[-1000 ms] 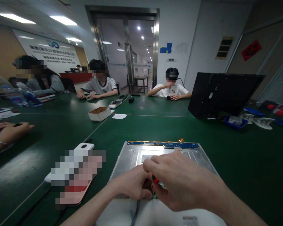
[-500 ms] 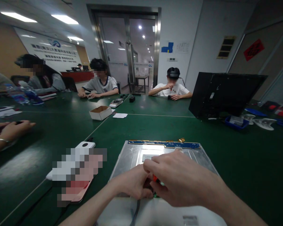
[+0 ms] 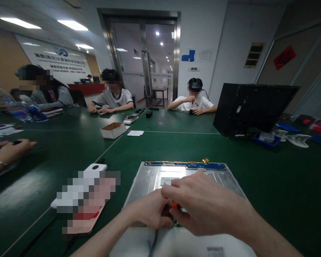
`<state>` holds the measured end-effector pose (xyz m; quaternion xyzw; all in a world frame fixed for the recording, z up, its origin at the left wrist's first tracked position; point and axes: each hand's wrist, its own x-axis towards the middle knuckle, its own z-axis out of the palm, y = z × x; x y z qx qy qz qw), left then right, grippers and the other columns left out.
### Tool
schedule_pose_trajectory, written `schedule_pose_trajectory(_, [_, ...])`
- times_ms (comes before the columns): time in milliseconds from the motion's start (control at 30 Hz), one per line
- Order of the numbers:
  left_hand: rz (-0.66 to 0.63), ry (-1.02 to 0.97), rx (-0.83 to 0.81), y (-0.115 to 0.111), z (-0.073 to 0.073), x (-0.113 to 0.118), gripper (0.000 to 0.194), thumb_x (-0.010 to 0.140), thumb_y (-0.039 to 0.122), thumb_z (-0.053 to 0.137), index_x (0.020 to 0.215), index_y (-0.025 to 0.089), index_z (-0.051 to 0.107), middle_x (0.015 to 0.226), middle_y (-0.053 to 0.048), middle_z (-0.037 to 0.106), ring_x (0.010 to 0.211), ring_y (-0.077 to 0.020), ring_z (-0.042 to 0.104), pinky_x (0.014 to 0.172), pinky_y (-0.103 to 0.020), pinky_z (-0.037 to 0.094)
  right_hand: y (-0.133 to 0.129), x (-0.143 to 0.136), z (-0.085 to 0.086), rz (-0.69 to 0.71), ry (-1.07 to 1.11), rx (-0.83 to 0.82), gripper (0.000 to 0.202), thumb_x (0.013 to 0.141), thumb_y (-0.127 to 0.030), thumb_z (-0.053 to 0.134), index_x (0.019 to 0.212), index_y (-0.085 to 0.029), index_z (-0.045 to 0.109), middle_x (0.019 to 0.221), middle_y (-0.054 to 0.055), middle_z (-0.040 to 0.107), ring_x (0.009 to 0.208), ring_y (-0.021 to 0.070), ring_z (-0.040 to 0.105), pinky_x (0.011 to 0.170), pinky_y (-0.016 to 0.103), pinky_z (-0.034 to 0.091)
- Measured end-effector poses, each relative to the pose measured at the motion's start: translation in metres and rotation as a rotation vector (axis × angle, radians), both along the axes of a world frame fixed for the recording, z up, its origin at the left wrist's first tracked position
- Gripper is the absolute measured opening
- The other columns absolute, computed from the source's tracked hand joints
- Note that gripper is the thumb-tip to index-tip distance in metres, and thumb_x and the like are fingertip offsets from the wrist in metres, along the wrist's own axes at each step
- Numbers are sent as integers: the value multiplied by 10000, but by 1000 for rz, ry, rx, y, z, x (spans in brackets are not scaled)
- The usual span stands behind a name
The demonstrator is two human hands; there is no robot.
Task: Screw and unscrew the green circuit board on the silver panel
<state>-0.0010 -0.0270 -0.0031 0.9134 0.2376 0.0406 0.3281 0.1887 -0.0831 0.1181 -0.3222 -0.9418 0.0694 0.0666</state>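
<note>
A flat silver metal panel (image 3: 140, 185), like the back of a display, lies before me with a blue circuit strip (image 3: 166, 164) along its far edge. My right hand (image 3: 203, 203) is closed over its near part, pinching an orange-red handle (image 3: 176, 204); the rest of that tool is hidden. Against it, my left hand (image 3: 151, 210) has its fingers curled down; what they hold, if anything, is hidden. A bit of green circuit board (image 3: 176, 225) shows beneath the fingers. A dark cable (image 3: 154, 241) runs toward me over a white casing (image 3: 131, 242).
Left of the panel lie a white device (image 3: 96, 167) and a pink one (image 3: 92, 226), both partly blurred. Farther off are an open box (image 3: 113, 132), paper (image 3: 135, 133), a black monitor-like casing (image 3: 254, 110) and a blue tray (image 3: 267, 141). Several people sit around the green table (image 3: 176, 142).
The camera view has shifted very slightly. Both hands keep nearly the same position and grip, with the orange-red handle still between the right fingers.
</note>
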Motion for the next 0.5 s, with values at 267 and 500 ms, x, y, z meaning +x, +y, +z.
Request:
schedule_pose_trajectory(267, [-11,-5,-30,-1,1,0,97,679,174,604,685,187,508,626,47,462,559,-118,418,476,-216,303,-1,0,1,-24,-20,-17,101,882,-278,539,936,-202,578,756,2,635,586,116,487,487,263,214])
schedule_pose_trajectory(500, [-10,-27,-1,2,-4,-1,143,684,168,605,827,173,601,691,18,547,598,-138,469,496,-210,357,-3,1,1,27,29,-29,147,824,-239,561,968,-213,575,818,7,642,620,126,504,490,260,234])
